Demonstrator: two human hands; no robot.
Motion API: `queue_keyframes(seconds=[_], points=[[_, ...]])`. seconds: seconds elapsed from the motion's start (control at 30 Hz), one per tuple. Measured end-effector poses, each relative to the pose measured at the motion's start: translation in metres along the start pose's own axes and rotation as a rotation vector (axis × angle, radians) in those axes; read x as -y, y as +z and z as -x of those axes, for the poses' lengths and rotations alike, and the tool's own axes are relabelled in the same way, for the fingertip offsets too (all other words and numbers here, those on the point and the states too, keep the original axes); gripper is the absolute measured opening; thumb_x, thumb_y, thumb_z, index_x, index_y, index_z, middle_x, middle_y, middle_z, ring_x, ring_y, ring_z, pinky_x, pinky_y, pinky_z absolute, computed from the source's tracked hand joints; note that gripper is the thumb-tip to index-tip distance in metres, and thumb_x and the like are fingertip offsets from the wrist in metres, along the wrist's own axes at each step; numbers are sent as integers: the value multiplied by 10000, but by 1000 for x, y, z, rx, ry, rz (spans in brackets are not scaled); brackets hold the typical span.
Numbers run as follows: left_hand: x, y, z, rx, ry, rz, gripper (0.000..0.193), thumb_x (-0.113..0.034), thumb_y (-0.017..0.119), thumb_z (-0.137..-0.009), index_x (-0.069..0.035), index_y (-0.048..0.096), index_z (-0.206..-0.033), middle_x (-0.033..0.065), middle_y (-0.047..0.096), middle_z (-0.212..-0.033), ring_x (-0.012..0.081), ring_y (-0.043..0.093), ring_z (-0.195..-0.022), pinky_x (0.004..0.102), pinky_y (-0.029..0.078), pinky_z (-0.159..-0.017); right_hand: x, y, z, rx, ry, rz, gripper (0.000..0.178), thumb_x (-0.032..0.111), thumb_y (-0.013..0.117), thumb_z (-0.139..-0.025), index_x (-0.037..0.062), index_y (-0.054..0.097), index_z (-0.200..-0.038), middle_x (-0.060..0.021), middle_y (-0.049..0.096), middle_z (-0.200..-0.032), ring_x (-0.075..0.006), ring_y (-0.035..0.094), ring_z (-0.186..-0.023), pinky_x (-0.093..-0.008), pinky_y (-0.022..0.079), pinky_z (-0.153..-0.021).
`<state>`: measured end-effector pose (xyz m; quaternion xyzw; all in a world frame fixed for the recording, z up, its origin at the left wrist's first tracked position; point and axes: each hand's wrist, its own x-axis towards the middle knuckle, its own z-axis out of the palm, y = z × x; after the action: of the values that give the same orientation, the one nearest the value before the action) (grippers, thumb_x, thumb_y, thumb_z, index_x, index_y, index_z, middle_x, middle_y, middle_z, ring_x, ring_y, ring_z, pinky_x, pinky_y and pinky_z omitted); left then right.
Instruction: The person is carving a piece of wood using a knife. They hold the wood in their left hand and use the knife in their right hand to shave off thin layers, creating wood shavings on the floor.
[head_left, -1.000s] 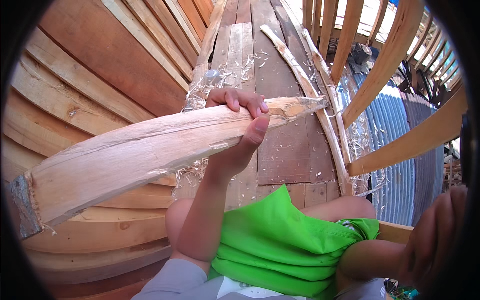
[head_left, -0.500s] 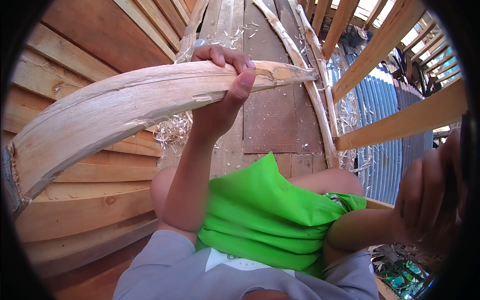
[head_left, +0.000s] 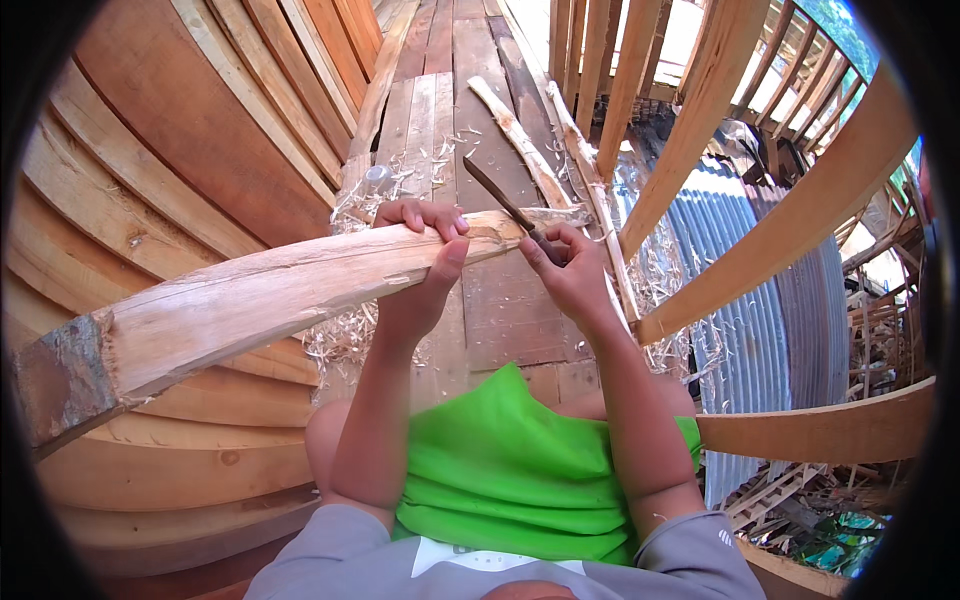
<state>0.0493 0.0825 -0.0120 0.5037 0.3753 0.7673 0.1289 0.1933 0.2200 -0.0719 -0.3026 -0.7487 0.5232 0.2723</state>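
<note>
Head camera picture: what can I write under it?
Left hand grips curved wood; right hand holds a knife near its narrow end.

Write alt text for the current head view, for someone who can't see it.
A bare left hand grips a long curved timber; the right hand holds a knife by the timber's narrower end. Shavings lie on the plank floor, with boards on the left and corrugated metal on the right.

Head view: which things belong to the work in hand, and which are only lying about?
In the work:
curved timber, in the left hand
knife, in the right hand

Lying about:
wood shavings
pale pole on the floorboards
</note>
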Motion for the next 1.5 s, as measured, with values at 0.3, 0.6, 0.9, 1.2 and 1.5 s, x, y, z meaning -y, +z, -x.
queue_keyframes(seconds=[0.3, 0.6, 0.9, 1.2, 1.5], points=[[0, -9, 1, 65, 22, -43, 455, -84, 734, -836, -111, 339, -1058, 73, 531, -982, 209, 540, -1033, 440, 386, -1047, -20, -1, 3, -50, -14, 103, 350, 351, 620, -923, 3, 653, -946, -90, 687, -846, -166, 634, -767, -356, 480, -707], [-27, -6, 3, -90, 165, 7, 381, -182, 674, -905, -128, 366, -1124, 60, 508, -1026, 203, 525, -1012, 462, 422, -1013, -46, 4, -7, 7, 418, -117, 533, 497, 393, -1011, 79, 548, -719, 1, 443, -614, -94, 368, -463, -270, 322, -466], [-32, -8, 8, -39, 162, -109, 554, -150, 740, -840, -138, 354, -1237, 41, 412, -1074, 186, 432, -1103, 437, 323, -1097, -34, 33, -14, -325, 376, 286, 718, 471, 266, -1002, -111, 662, -858, -333, 647, -857, -505, 617, -885, -503, 473, -848], [-13, -8, 6, -39, 157, -56, 586, -245, 826, -790, -168, 361, -1139, 5, 456, -988, 193, 491, -1033, 447, 364, -1066, -13, 33, -9, -215, 323, 261, 673, 421, 283, -991, -119, 659, -854, -357, 640, -880, -491, 631, -926, -517, 472, -865], [-8, -5, 5, -60, 187, -25, 621, -295, 841, -764, -184, 378, -1162, -10, 463, -979, 165, 487, -1015, 418, 394, -1048, -4, 20, -9, -288, 412, 322, 614, 388, 293, -969, -98, 664, -906, -363, 632, -904, -506, 619, -938, -528, 470, -875]])
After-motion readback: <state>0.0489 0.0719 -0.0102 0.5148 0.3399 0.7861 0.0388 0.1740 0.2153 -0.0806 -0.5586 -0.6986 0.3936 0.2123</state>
